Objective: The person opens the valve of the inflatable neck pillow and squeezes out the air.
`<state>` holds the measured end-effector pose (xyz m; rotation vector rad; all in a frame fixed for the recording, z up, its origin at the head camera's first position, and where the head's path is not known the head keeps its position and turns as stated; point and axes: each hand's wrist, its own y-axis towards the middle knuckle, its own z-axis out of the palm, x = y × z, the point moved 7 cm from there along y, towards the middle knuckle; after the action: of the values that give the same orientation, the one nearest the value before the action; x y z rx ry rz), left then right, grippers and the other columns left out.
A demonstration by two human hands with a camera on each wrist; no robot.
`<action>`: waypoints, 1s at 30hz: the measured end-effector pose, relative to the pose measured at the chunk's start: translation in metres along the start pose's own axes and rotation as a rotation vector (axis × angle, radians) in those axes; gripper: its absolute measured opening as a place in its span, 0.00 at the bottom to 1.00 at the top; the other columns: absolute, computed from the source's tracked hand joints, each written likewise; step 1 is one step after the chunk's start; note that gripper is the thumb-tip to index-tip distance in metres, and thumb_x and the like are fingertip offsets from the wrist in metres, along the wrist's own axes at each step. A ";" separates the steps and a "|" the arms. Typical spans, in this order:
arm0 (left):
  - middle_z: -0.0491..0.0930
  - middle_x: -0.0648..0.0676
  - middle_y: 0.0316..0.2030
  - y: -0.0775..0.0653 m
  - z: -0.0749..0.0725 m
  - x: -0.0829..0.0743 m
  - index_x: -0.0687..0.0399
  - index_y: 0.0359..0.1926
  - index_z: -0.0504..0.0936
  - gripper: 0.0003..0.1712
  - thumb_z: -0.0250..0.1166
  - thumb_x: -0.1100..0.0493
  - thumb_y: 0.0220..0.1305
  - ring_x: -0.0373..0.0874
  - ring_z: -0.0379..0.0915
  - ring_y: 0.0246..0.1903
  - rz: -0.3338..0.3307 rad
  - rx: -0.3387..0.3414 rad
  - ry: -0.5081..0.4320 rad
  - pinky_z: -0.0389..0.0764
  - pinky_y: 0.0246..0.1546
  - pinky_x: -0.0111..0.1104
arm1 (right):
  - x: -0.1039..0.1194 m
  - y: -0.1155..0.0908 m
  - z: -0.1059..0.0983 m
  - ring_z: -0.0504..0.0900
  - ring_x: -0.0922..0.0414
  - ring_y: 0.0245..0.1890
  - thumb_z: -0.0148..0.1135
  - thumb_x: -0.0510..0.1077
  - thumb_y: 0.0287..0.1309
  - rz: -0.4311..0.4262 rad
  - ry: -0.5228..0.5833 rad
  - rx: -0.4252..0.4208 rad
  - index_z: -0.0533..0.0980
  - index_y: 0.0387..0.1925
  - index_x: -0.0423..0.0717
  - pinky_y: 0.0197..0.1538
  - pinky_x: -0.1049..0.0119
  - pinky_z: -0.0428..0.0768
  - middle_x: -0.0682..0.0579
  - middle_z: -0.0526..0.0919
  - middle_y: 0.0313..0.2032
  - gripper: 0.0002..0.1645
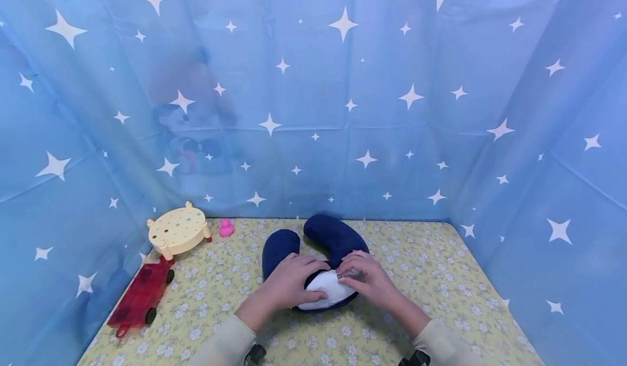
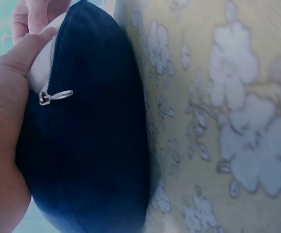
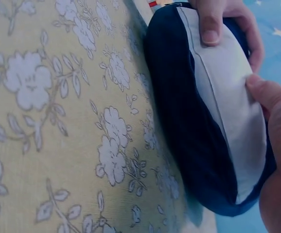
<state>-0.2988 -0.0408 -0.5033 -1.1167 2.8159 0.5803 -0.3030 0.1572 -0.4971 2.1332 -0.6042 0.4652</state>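
A navy neck pillow (image 1: pixel 338 241) lies on the table, its two arms pointing away from me. Along its near side the zipped cover gapes, and a white inner cushion (image 1: pixel 325 287) shows through. My left hand (image 1: pixel 291 279) grips the pillow left of the gap, thumb on the white part. At the right end of the gap, my right hand (image 1: pixel 369 279) pinches the edge, its thumb at the white cushion in the right wrist view. A silver zipper pull (image 2: pixel 61 94) hangs at one end of the gap in the left wrist view. The far fingertips are partly hidden.
At the left stand a cream dotted stool-like toy (image 1: pixel 178 230) and a red wheeled toy cart (image 1: pixel 144 295). A small pink toy (image 1: pixel 226 228) sits near the back edge. Blue starred curtains (image 1: pixel 313 99) enclose the flowered tabletop (image 1: pixel 431 279).
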 end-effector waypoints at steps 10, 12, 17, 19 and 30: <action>0.84 0.41 0.61 -0.004 0.007 0.006 0.31 0.71 0.82 0.38 0.73 0.24 0.67 0.39 0.82 0.59 -0.022 -0.004 -0.037 0.79 0.60 0.44 | -0.005 -0.004 0.006 0.83 0.49 0.52 0.81 0.32 0.61 0.024 0.033 0.016 0.89 0.47 0.54 0.60 0.55 0.75 0.54 0.91 0.47 0.18; 0.84 0.41 0.60 -0.004 0.008 0.005 0.30 0.71 0.82 0.38 0.73 0.24 0.66 0.40 0.81 0.59 -0.030 -0.006 -0.044 0.78 0.61 0.44 | -0.005 -0.004 0.006 0.83 0.50 0.51 0.81 0.32 0.60 0.021 0.034 0.018 0.89 0.47 0.54 0.60 0.55 0.75 0.54 0.91 0.46 0.18; 0.82 0.40 0.57 -0.005 0.011 0.005 0.29 0.70 0.82 0.37 0.73 0.24 0.66 0.40 0.79 0.57 -0.053 0.001 -0.061 0.78 0.61 0.44 | -0.004 -0.003 0.007 0.82 0.51 0.48 0.82 0.32 0.59 -0.018 0.028 0.015 0.90 0.46 0.54 0.58 0.54 0.73 0.54 0.91 0.43 0.17; 0.82 0.39 0.55 -0.006 0.012 0.005 0.29 0.70 0.82 0.36 0.73 0.24 0.66 0.39 0.79 0.56 -0.060 0.005 -0.068 0.77 0.61 0.44 | -0.004 -0.003 0.007 0.82 0.51 0.47 0.82 0.32 0.59 -0.027 0.029 0.016 0.90 0.46 0.54 0.57 0.54 0.73 0.55 0.91 0.43 0.17; 0.83 0.41 0.56 -0.008 0.015 0.002 0.31 0.69 0.83 0.32 0.65 0.24 0.73 0.40 0.80 0.54 -0.061 -0.014 -0.052 0.77 0.61 0.44 | -0.007 -0.004 0.011 0.81 0.52 0.45 0.82 0.32 0.58 -0.046 0.018 0.022 0.90 0.45 0.55 0.53 0.54 0.74 0.55 0.90 0.42 0.17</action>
<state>-0.2967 -0.0420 -0.5197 -1.1682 2.7273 0.6161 -0.3050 0.1520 -0.5093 2.1572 -0.5408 0.4670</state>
